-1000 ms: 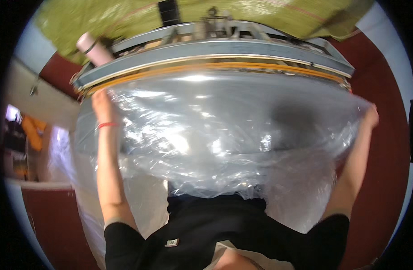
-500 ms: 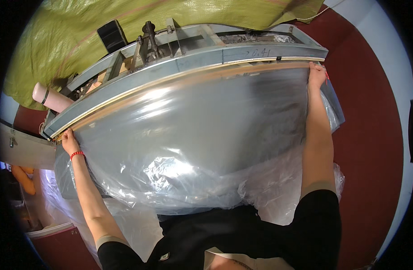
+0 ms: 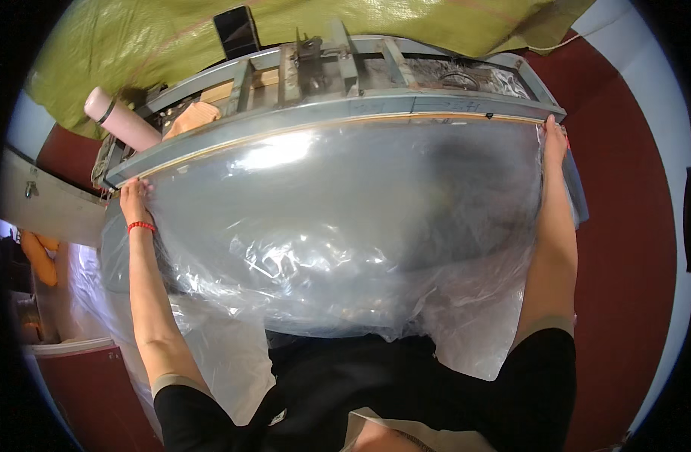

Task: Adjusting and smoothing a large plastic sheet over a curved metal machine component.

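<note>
- We are holding the clear plastic film (image 3: pixel 338 196) along the near edge of the grey metal frame (image 3: pixel 292 117);
- with the left hand (image 3: pixel 134 199), we are pinching its far left corner between the fingers; with the right hand (image 3: pixel 555 145), its far right corner;
- beyond, we are seeing a pink bottle (image 3: pixel 125 122) tilting at left.

It looks like a small workshop in here: a grey metal frame (image 3: pixel 323 111) with bare crossbars (image 3: pixel 240 86) fills the middle, a wide clear plastic sheet (image 3: pixel 345 196) spans its edge, and a yellow-green tarp (image 3: pixel 149 45) lies behind.
</note>
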Action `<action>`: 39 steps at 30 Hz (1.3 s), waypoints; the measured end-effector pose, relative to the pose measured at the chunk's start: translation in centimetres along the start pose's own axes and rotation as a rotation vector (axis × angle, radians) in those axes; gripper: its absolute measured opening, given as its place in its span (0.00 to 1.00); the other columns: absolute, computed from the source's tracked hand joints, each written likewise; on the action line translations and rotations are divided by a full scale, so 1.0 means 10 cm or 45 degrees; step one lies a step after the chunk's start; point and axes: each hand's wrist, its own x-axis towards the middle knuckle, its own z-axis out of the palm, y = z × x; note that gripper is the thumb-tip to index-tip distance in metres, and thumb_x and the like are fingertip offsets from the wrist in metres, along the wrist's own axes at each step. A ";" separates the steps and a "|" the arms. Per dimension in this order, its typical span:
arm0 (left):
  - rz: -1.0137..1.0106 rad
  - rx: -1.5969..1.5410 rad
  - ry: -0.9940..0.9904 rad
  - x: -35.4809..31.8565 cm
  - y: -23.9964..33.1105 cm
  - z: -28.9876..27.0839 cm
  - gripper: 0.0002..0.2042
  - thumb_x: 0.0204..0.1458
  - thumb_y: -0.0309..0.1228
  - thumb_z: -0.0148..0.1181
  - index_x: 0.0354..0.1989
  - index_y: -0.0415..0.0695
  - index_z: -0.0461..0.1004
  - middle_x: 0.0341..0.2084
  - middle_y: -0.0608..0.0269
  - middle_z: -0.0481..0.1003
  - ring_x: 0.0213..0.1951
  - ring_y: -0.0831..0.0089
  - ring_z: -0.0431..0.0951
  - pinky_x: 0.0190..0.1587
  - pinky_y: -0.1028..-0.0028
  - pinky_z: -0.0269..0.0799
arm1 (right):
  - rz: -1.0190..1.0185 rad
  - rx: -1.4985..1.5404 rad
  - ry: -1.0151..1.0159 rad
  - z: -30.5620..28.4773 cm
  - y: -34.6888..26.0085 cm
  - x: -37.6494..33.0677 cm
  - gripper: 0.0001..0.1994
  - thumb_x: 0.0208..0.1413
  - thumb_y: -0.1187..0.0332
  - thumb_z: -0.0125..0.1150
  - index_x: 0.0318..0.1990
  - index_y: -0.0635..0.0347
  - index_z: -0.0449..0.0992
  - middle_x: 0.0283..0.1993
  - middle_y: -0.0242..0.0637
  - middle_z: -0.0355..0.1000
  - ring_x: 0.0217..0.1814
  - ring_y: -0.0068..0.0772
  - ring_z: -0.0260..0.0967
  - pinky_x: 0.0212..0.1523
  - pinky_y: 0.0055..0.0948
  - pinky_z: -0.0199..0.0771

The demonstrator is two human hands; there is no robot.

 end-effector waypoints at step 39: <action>-1.040 1.734 -0.509 -0.92 1.02 -3.48 0.13 0.41 0.25 0.57 0.38 0.39 0.71 0.24 0.56 0.74 0.23 0.69 0.75 0.19 0.70 0.68 | 0.004 -0.843 0.014 -1.58 0.14 -0.40 0.18 0.44 0.52 0.58 0.29 0.60 0.76 0.28 0.37 0.73 0.30 0.27 0.66 0.35 0.28 0.65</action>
